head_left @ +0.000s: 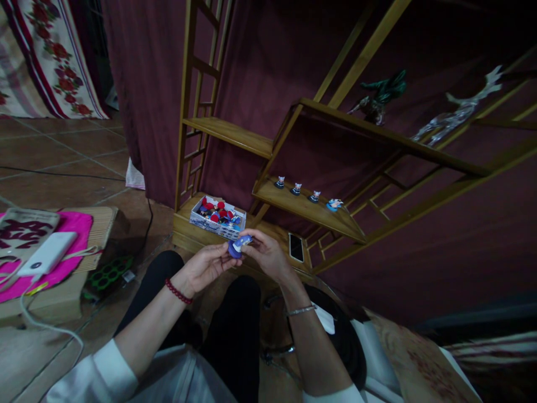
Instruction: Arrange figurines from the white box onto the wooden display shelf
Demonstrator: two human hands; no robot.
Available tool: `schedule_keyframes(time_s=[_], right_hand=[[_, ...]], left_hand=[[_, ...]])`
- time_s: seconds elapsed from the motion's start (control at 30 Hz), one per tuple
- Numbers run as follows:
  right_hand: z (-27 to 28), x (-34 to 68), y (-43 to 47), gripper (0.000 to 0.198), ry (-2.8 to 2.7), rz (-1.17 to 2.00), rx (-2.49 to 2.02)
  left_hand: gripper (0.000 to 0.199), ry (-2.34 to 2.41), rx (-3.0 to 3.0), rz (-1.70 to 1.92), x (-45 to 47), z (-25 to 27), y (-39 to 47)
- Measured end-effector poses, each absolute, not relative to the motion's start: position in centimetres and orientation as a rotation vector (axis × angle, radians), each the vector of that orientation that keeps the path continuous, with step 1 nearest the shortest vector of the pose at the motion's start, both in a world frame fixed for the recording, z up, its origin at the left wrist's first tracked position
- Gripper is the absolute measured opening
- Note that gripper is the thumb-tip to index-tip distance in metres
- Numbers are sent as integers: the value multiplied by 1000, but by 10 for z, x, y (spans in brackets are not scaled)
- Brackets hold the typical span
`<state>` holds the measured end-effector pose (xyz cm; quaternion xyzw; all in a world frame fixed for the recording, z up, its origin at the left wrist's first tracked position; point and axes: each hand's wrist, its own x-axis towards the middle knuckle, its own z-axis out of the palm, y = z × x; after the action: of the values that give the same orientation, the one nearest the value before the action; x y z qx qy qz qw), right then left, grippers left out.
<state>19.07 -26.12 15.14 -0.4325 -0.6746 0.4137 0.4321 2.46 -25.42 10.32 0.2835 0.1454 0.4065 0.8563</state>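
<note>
Between both hands is a small purple figurine [240,245] with a round purple base, tilted to one side. My left hand [208,263] pinches the base between thumb and fingers. My right hand [267,254] grips the figurine's other end with its fingertips. Just beyond the hands, a patterned white box [215,228] holds several small red, blue and dark figures. On the shelf [310,210] to the upper right, several small figurines stand in a row, among them a blue-based one [334,205] at the right end.
A phone [296,247] lies on the lowest wooden board. Higher up stand a green figure [381,95] and a clear sculpture [459,106]. To the left, a white power bank [49,253] with a cable rests on a pink cloth. A black round stool [335,336] is at the right.
</note>
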Motion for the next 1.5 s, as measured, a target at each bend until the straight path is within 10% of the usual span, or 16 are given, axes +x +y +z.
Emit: schedule_keyframes(time_s=[1.5], right_hand=[[160, 177, -268, 19, -1819, 573, -1298]], left_hand=[[34, 424, 756, 965, 23, 118, -263]])
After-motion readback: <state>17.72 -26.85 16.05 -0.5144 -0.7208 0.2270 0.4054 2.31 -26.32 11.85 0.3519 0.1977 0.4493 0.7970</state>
